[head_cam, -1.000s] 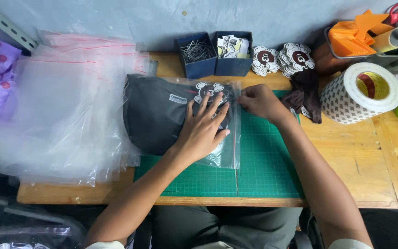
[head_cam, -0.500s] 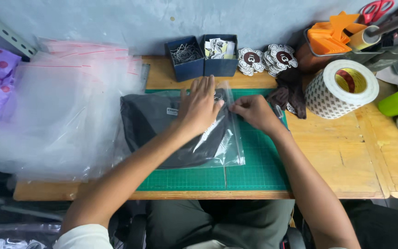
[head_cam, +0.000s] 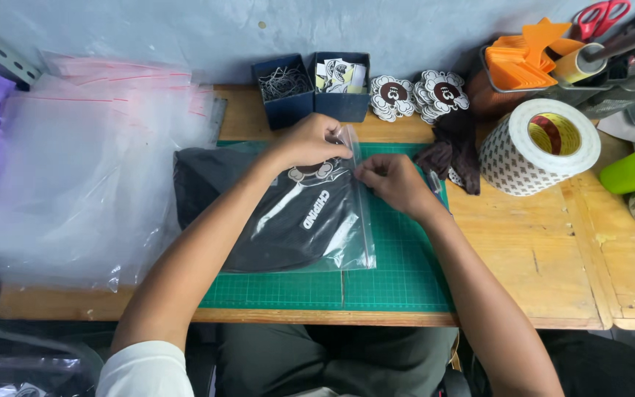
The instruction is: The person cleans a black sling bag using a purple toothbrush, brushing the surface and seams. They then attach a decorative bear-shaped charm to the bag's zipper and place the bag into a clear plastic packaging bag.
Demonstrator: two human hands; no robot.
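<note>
A clear zip bag (head_cam: 358, 242) lies on the green cutting mat (head_cam: 398, 279), holding a folded black garment (head_cam: 288, 220) with white print and a flower-shaped tag. My left hand (head_cam: 310, 140) pinches the bag's open edge at its far corner. My right hand (head_cam: 391, 180) pinches the same edge a little nearer to me. Both hands grip the zip strip on the bag's right side.
A heap of clear zip bags (head_cam: 75, 169) fills the table's left. Two dark blue boxes (head_cam: 310, 84), stacks of flower-shaped tags (head_cam: 420, 94), a dark cloth (head_cam: 453, 154), a large tape roll (head_cam: 538, 147), orange pieces and scissors (head_cam: 600, 16) line the back and right.
My left hand lifted off the flat of the bag, slid to its far corner and closed on the edge. My right hand stayed at the bag's zip edge.
</note>
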